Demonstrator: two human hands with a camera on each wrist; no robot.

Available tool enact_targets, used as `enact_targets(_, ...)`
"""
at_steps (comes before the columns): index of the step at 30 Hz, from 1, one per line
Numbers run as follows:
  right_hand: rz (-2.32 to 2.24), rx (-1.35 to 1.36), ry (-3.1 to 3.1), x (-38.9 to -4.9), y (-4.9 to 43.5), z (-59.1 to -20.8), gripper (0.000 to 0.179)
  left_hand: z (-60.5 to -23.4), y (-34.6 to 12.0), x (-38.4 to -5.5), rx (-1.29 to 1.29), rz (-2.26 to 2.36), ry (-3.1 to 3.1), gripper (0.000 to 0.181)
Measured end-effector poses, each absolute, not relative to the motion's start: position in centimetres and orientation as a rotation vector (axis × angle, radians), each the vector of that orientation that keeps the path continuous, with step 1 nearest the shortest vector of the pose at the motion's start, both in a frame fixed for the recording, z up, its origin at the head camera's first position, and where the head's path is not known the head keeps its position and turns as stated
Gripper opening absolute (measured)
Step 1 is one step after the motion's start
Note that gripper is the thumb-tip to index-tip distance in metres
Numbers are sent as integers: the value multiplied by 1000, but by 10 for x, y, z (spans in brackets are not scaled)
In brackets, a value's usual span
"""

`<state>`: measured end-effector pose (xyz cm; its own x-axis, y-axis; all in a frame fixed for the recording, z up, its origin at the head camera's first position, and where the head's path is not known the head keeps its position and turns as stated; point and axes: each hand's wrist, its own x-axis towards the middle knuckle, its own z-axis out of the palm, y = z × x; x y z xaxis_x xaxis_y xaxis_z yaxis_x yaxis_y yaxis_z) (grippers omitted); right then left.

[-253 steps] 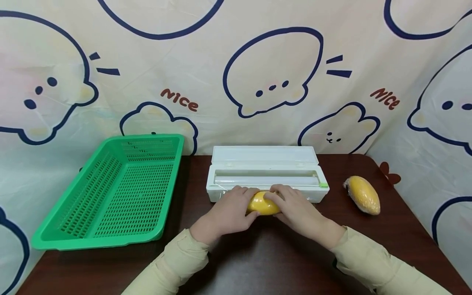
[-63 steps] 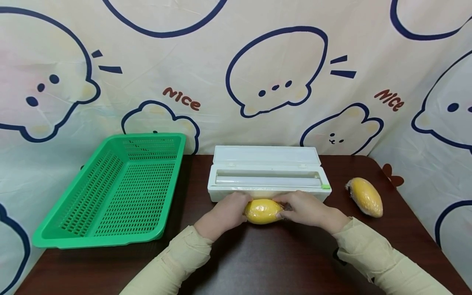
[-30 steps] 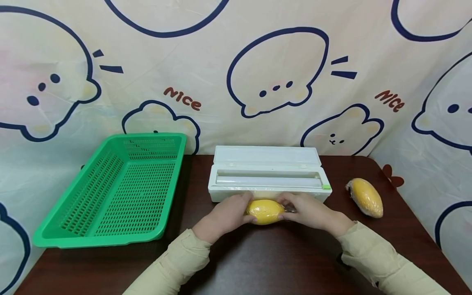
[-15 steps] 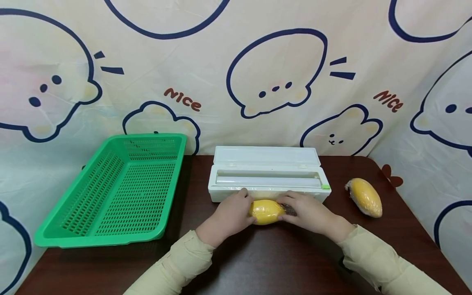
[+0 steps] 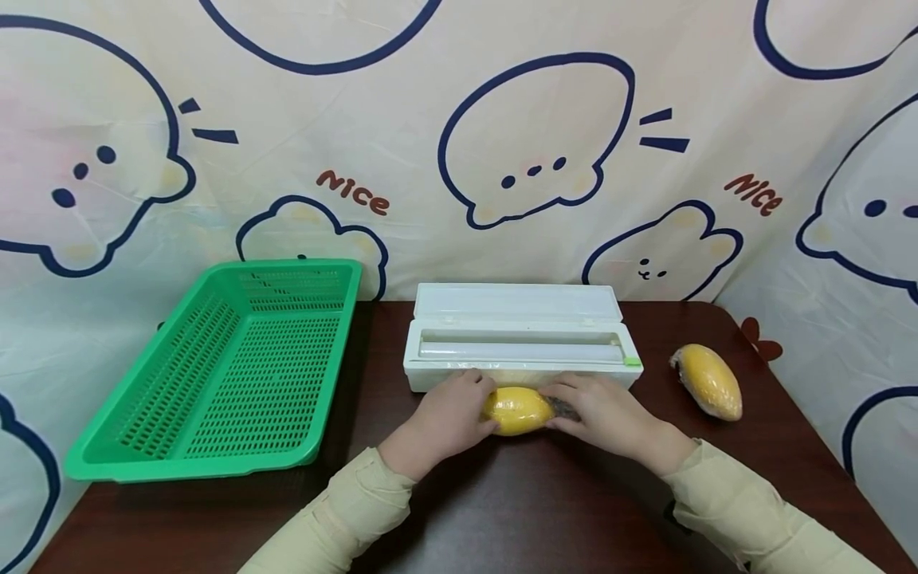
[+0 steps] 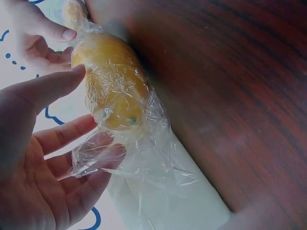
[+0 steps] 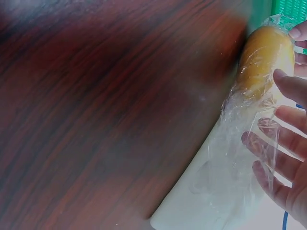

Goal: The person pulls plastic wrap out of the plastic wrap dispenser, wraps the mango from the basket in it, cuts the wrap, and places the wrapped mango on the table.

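Note:
A yellow mango [image 5: 518, 410] wrapped in cling film lies in front of the white cling film box [image 5: 523, 375]. My left hand [image 5: 448, 414] grips its left end; in the left wrist view the thumb tip [image 6: 78, 70] lies against the fruit and the fingers sit behind loose film [image 6: 158, 139]. At the other end, my right hand [image 5: 610, 414] holds the fruit between thumb and forefinger. Crumpled film [image 7: 235, 112] sticks out there, and several of the right fingers show through it. The mango's underside is hidden.
The box's lid [image 5: 516, 301] stands raised, with a film roll [image 5: 519, 351] inside. A second wrapped mango [image 5: 708, 383] lies at the right of the dark wooden table [image 5: 545, 510]. To the left stands a green perforated basket [image 5: 330, 399].
Since the earliest frame, the mango has come slightly nearer me and the hands have moved out to its two ends, exposing more of it. Over the last half second hardly anything differs.

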<state>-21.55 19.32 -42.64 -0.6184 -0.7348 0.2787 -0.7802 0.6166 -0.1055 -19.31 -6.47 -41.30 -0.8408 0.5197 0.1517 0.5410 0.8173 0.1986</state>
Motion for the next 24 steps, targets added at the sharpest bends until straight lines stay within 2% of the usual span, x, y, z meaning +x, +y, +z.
enact_targets(5, 350, 1214, -2679, -214, 197, -422, 48, -413, -64, -194, -871, -371, -2898, 42)
enact_targets(9, 368, 1150, -2714, -213, 205, -419, 46, -412, -64, -194, -873, -369, -2897, 43)
enact_targets(16, 432, 890, -2690, -218, 222, -406, 42, -411, -64, -194, -884, -386, -2889, 40)
enact_targets(24, 423, 603, -2680, -230, 251, -399, 68, -395, -54, -200, -916, -315, -2874, 39)
